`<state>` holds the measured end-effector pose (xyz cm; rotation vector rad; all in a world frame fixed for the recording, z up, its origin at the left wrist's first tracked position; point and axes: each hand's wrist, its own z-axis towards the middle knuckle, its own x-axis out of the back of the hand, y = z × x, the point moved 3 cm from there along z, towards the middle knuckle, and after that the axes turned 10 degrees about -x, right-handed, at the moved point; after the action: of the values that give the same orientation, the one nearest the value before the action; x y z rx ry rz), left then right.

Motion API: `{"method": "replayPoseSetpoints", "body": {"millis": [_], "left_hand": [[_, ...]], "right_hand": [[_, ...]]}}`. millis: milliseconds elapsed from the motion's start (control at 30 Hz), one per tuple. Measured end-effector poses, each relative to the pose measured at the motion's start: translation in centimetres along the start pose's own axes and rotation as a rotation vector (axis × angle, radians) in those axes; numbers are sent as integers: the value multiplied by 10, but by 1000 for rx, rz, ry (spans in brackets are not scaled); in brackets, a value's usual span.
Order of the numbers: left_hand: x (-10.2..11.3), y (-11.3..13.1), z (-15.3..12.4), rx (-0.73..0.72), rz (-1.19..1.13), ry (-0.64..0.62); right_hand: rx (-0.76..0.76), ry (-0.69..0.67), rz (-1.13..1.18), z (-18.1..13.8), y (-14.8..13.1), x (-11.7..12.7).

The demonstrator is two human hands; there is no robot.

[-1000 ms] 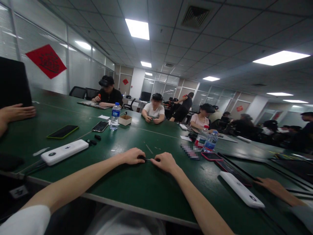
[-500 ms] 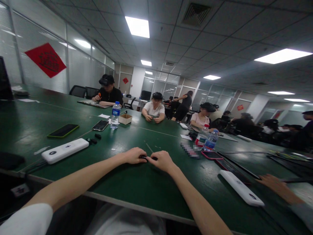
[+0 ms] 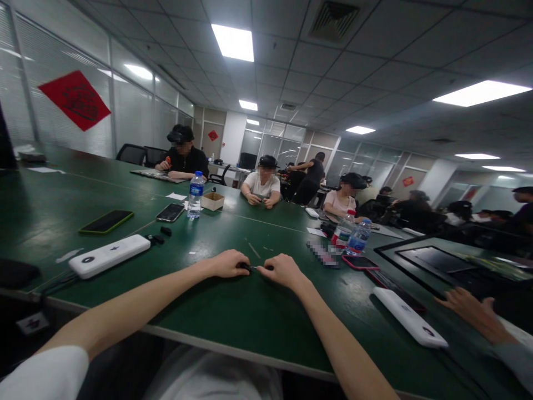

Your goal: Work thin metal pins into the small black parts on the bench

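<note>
My left hand [image 3: 228, 263] is closed around a small black object [image 3: 245, 267] just above the green table [image 3: 225, 311]. A thin, pale, metal-looking piece shows in the gap between my hands, in line with the black object. My right hand [image 3: 285, 271] pinches at the far end of that thin piece, with thumb and forefinger together. My fingers cover most of it, so its kind is unclear.
A white power bank [image 3: 110, 256], phones and a water bottle [image 3: 195, 195] lie or stand to the left, with an open box [image 3: 212, 201] beyond. On the right are bottles [image 3: 358, 238], phones, another power bank [image 3: 410, 316] and a co-worker's hand [image 3: 478, 314] by a black frame [image 3: 387, 255].
My hands have drawn slightly apart, and the thin pale piece now shows between them. At the right, the co-worker's black frame has tilted and shifted.
</note>
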<state>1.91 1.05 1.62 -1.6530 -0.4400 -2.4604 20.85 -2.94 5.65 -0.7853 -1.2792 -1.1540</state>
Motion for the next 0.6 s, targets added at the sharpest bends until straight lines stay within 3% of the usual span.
{"method": "replayPoseSetpoints", "body": {"millis": [600], "left_hand": [[-1,-1,0,10,-30,-3]], "right_hand": [[-28,-14,-11,-1,2,2]]}}
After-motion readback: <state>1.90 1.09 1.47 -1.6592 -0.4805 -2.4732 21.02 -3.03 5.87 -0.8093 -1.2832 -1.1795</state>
